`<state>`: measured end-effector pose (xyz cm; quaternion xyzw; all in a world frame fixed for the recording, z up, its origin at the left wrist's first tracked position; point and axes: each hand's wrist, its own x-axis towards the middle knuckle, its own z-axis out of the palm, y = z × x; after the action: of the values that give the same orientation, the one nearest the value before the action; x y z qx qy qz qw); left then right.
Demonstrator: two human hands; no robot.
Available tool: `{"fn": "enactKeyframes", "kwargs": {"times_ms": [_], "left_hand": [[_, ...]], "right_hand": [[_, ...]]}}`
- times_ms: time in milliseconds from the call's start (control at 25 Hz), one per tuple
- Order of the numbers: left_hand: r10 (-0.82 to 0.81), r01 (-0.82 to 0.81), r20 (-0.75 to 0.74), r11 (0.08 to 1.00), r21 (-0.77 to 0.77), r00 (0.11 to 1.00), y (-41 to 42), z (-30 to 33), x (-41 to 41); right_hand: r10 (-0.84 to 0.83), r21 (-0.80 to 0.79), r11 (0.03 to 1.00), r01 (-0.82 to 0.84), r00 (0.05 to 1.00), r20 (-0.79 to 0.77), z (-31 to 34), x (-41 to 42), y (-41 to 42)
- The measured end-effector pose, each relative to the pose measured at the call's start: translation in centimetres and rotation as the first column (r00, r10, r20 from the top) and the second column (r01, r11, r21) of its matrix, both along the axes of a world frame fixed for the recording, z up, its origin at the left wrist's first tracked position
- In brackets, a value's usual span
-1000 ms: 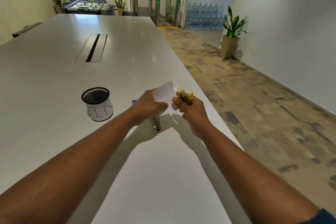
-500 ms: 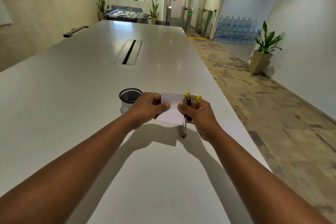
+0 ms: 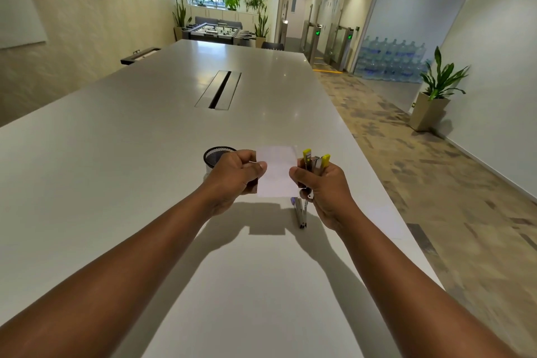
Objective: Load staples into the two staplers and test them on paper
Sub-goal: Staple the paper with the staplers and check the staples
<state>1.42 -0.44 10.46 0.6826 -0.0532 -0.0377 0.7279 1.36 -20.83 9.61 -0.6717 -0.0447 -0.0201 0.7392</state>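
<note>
We hold the paper slip up off the bench, pinched at its left edge between thumb and fingers of the left hand. The right hand is wrapped closed around a yellow-tipped stapler, its two yellow ends poking up above the knuckles, just beside the slip's right edge. We judge this to be the test step for this stapler: the slip must be fed into the stapler's mouth and squeezed. To do it well we would keep the slip taut and flat with the left pinch, slide its right edge squarely between the stapler's arms well clear of the left fingers, then squeeze firmly in one stroke so the staple clinches rather than folds. A second stapler lies on the bench below the right hand, near the bench's right edge, its long axis pointing toward us; a small blue item touches its far end, too small for us to identify. A black mesh cup stands on the bench behind the left hand, partly covered by it. Hidden: the stapler's mouth and magazine sit inside the right fist, so we cannot tell whether it is loaded, nor whether the slip is already between its arms. No staple is discernible on the slip.
</note>
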Motion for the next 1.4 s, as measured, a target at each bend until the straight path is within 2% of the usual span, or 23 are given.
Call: {"fn": "enactKeyframes", "kwargs": {"times_ms": [80, 240, 280, 360, 440, 560, 640, 720, 800, 880, 960, 1160, 1200, 1280, 1360, 1400], "left_hand": [[0.035, -0.04, -0.058, 0.995, -0.086, 0.998, -0.4, 0.0, 0.0], [0.112, -0.112, 0.034, 0.993, -0.024, 0.993, -0.9, 0.2, -0.2], [0.087, -0.085, 0.027, 0.995, -0.055, 0.996, -0.8, 0.4, -0.3], [-0.038, 0.025, -0.053, 0.977, -0.212, 0.998, -0.4, 0.7, -0.4], [-0.143, 0.115, -0.077, 0.951, -0.286, 0.987, 0.3, 1.0, -0.4], [-0.087, 0.086, -0.026, 0.995, -0.049, 0.996, 0.0, 1.0, -0.3], [0.017, -0.017, 0.003, 0.991, 0.134, 1.0, -0.5, 0.7, 0.0], [0.081, -0.08, 0.007, 0.972, 0.219, 0.997, -0.4, 0.7, 0.4], [0.026, -0.031, 0.024, 0.978, 0.208, 0.999, -0.4, 0.9, 0.3], [-0.039, 0.035, 0.038, 0.993, 0.112, 0.999, -0.6, 1.2, -0.2], [-0.032, 0.03, 0.04, 0.999, 0.037, 0.999, -0.7, 1.4, -0.3], [0.029, -0.029, -0.004, 0.999, -0.039, 1.0, -0.9, 1.7, -0.6], [0.047, -0.047, 0.04, 0.999, -0.013, 0.998, -0.9, 1.8, -0.8], [0.048, -0.104, 0.232, 0.967, 0.232, 0.972, -0.8, 1.9, -0.9], [-0.031, -0.199, 0.384, 0.816, 0.543, 0.923, -1.0, 2.2, -1.0], [-0.07, -0.22, 0.41, 0.756, 0.617, 0.909, -1.1, 2.3, -1.0]], "right_hand": [[-0.036, 0.052, 0.998, 0.036, 0.999, -0.01, 0.0, -0.1, 0.2], [-0.012, 0.106, 0.994, 0.013, 1.0, -0.005, 0.1, -0.3, 0.2], [0.029, 0.116, 0.993, -0.027, 0.999, -0.015, 0.2, -0.4, 0.0], [0.112, 0.129, 0.986, -0.106, 0.993, -0.041, 0.6, -0.5, -0.6], [0.119, 0.055, 0.992, -0.118, 0.992, -0.032, 0.9, -0.6, -1.0], [0.003, -0.068, 0.998, -0.003, 1.0, 0.002, 0.8, -0.6, -0.8], [-0.053, -0.056, 0.997, 0.053, 0.999, -0.004, 0.8, -0.4, -0.7], [-0.066, -0.07, 0.995, 0.065, 0.998, -0.022, 0.9, -0.5, -0.8], [-0.047, -0.115, 0.992, 0.042, 0.998, -0.037, 1.2, -0.7, -0.9], [0.001, -0.142, 0.99, -0.008, 0.999, -0.049, 1.5, -1.0, -0.9], [0.025, -0.142, 0.989, -0.033, 0.998, -0.052, 1.6, -1.1, -0.8], [0.016, -0.072, 0.997, -0.018, 1.0, -0.023, 1.6, -1.1, -0.8], [0.024, -0.097, 0.995, -0.023, 1.0, 0.007, 1.5, -1.2, -0.8], [0.061, -0.181, 0.982, -0.045, 0.994, 0.087, 1.6, -1.3, -0.9], [0.112, -0.291, 0.955, -0.064, 0.982, 0.151, 1.8, -1.3, -0.8], [0.127, -0.326, 0.943, -0.066, 0.977, 0.172, 1.9, -1.4, -0.7]]}}
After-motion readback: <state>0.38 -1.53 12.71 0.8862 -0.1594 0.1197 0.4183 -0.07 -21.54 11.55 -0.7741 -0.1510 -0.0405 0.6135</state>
